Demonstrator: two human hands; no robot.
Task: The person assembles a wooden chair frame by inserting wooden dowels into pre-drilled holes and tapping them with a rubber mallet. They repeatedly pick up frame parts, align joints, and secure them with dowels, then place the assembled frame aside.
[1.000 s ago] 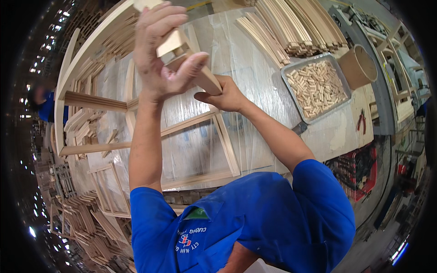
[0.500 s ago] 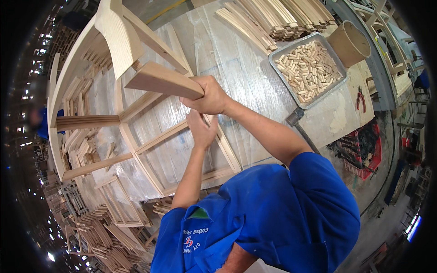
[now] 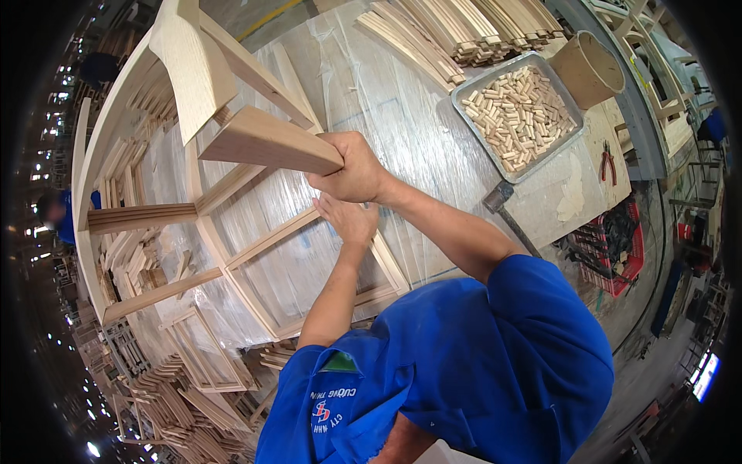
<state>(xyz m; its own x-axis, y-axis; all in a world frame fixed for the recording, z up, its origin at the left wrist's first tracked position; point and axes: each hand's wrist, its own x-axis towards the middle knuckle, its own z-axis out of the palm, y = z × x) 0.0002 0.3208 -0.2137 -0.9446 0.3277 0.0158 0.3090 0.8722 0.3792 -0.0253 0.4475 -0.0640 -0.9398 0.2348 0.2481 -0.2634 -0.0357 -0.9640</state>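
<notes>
My right hand is closed around the end of a thick, flat-faced wooden piece, which points left toward a curved pale board. I cannot tell whether the two are joined. Just below it, my left hand grips a large wooden frame where a crossbar meets an upright; its fingertips show at the crossbar's end, the rest of the grip is hidden. The frame has a curved outer rail at the left and several crossbars, and lies over the plastic-covered table.
A metal tray of short wooden dowels stands at the right, beside a brown bucket. Wooden strips are stacked behind. A hammer and pliers lie nearby. Below the table edge sits a red basket.
My left hand has shifted slightly right and down, its fingers now lower on the frame. The piece in my right hand has tilted a little; the view has shifted slightly.
</notes>
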